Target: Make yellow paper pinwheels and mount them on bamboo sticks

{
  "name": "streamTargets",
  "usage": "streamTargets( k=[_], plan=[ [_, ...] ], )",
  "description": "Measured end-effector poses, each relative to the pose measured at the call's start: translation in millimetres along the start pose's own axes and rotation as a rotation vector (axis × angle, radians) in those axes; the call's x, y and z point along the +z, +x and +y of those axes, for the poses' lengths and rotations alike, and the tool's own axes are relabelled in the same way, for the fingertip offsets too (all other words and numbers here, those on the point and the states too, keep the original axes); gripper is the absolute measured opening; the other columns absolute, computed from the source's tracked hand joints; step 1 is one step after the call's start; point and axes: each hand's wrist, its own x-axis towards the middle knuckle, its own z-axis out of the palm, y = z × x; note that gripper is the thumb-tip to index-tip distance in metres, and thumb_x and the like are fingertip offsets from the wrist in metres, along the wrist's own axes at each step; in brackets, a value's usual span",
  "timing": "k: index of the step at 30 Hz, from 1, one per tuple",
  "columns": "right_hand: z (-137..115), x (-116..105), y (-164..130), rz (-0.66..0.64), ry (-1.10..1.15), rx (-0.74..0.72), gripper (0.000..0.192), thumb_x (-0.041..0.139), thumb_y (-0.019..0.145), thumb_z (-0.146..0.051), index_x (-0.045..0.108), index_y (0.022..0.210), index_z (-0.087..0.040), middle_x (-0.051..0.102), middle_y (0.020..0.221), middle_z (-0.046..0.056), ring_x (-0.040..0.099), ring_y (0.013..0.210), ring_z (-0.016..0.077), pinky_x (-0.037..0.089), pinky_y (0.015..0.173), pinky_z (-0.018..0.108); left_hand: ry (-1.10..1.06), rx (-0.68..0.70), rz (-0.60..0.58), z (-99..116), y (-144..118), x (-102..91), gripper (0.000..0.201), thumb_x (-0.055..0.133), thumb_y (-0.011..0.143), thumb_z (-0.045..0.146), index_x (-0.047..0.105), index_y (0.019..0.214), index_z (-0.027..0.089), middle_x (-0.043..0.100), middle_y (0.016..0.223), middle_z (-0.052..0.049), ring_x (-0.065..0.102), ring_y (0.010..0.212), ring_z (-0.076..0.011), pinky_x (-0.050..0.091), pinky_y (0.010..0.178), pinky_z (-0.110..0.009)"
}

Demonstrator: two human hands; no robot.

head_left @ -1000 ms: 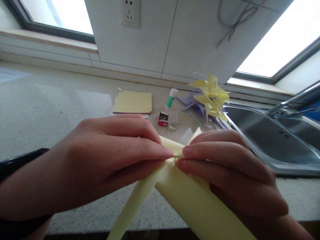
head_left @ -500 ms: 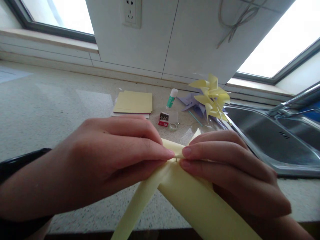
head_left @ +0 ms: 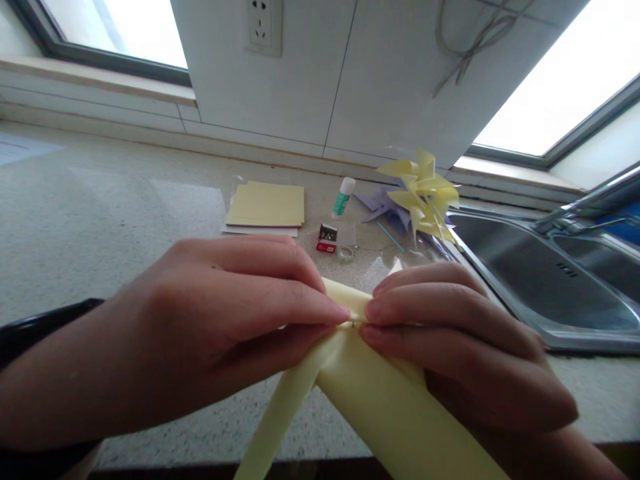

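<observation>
left hand (head_left: 210,327) and right hand (head_left: 450,340) pinch folded yellow paper (head_left: 390,407) together above the speckled counter (head_left: 100,213).

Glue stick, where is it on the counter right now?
In the head view the glue stick lies toward the back of the counter, right of the stack of yellow paper and left of the yellow pinwheel, just behind the small red box.

I'm in a home kitchen: speckled grey stone counter (head_left: 100,220), stainless steel sink (head_left: 545,280) with its chrome tap (head_left: 585,203), white tiled wall (head_left: 350,73) holding a white socket (head_left: 263,23).
</observation>
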Motion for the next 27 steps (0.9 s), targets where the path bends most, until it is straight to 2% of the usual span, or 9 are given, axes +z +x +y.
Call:
streamTargets(
  k=[4, 8, 14, 19, 23, 27],
  plan=[
    [-3, 2, 2, -0.009, 0.038, 0.013, 0.007, 0.063, 0.095, -0.014, 0.069, 0.092, -0.013, 0.073, 0.099, 0.008, 0.069, 0.092, 0.0173, 0.062, 0.077, 0.030, -0.007, -0.005, -0.009, 0, 0, -0.1, 0.017, 0.065, 0.095, 0.018, 0.076, 0.106, 0.025, 0.074, 0.099, -0.003, 0.070, 0.086, -0.0129, 0.057, 0.073, -0.018],
    [-5, 3, 3, 0.034, 0.049, 0.056, 0.010, 0.061, 0.096, -0.013, 0.069, 0.090, -0.014, 0.073, 0.096, 0.007, 0.069, 0.089, 0.0174, 0.062, 0.075, 0.031, -0.017, -0.005, -0.011, 0, 1, 0.9, 0.017, 0.066, 0.094, 0.017, 0.075, 0.106, 0.026, 0.074, 0.097, -0.002, 0.069, 0.084, -0.0120, 0.057, 0.072, -0.017],
    [-1, 1, -1, -0.047, -0.028, 0.000, 0.013, 0.056, 0.099, -0.024, 0.066, 0.091, -0.021, 0.073, 0.094, 0.004, 0.070, 0.089, 0.0183, 0.063, 0.077, 0.034, -0.019, 0.015, -0.024, 0, 0, 0.5, 0.016, 0.068, 0.094, 0.022, 0.075, 0.107, 0.028, 0.075, 0.097, -0.001, 0.070, 0.084, -0.0123, 0.059, 0.074, -0.018],
    [-2, -2, -3, 0.022, -0.016, -0.012, 0.018, 0.053, 0.101, -0.028, 0.056, 0.083, -0.025, 0.071, 0.091, 0.001, 0.070, 0.081, 0.0170, 0.063, 0.073, 0.035, 0.050, 0.035, -0.046, 3, -1, -2.9, 0.018, 0.070, 0.093, 0.030, 0.075, 0.110, 0.032, 0.075, 0.098, -0.001, 0.071, 0.084, -0.0141, 0.061, 0.075, -0.019],
    [-1, -4, -5, -0.022, 0.007, -0.006, 0.016, 0.046, 0.103, -0.032, 0.058, 0.094, -0.024, 0.073, 0.093, 0.003, 0.071, 0.086, 0.0173, 0.064, 0.078, 0.035, 0.079, 0.047, -0.076, 4, 3, -5.0, 0.019, 0.067, 0.095, 0.028, 0.074, 0.112, 0.034, 0.076, 0.099, 0.001, 0.070, 0.086, -0.0140, 0.060, 0.077, -0.017],
    [-3, -3, -7, 0.005, -0.066, 0.010, 0.020, 0.047, 0.103, -0.033, 0.062, 0.102, -0.021, 0.073, 0.088, 0.004, 0.071, 0.085, 0.0191, 0.064, 0.079, 0.038, 0.086, 0.065, -0.050, 4, 4, -4.6, 0.019, 0.066, 0.096, 0.028, 0.074, 0.112, 0.035, 0.076, 0.096, 0.004, 0.071, 0.086, -0.0144, 0.060, 0.076, -0.016]
  ],
)
